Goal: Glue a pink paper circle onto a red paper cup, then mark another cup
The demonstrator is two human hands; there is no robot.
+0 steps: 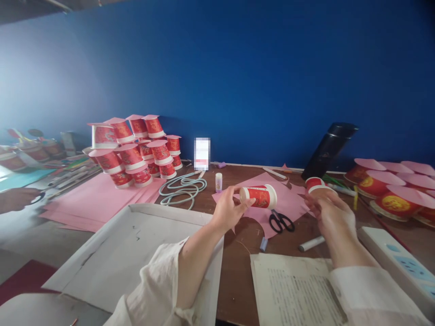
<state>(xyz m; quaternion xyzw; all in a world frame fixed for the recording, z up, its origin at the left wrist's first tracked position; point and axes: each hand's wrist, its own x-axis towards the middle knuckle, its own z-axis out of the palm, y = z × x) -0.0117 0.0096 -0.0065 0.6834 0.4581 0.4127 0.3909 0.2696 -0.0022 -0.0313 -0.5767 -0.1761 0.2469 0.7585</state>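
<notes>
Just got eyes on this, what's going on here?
A person is at a brown table with a paper cup in each hand. The left hand holds a red and white cup on its side; the right hand has another cup, partly hidden by the fingers. Black-handled scissors lie by cut pink paper. Stacked cups topped with pink paper stand at the left, and more pink-topped containers sit at the far right.
</notes>
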